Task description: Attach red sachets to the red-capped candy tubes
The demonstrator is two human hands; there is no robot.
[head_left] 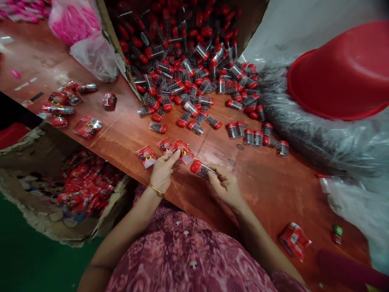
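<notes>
As the right hand (225, 184) grips a tube (198, 167) between thumb and curled fingers, red cap pointing at the left hand (164, 168), that left hand pinches a packet (186, 155), thumb pressed near its edge! Tube and packet sit just apart, both on the near side of the heap (191, 89). Two more packets (146, 156) lie by the left fingers, nearside of the heap too. Out of a box (106, 28) the heap spills; right of it, a red bucket (340, 73); left of it, scattered packs (87, 126).
</notes>
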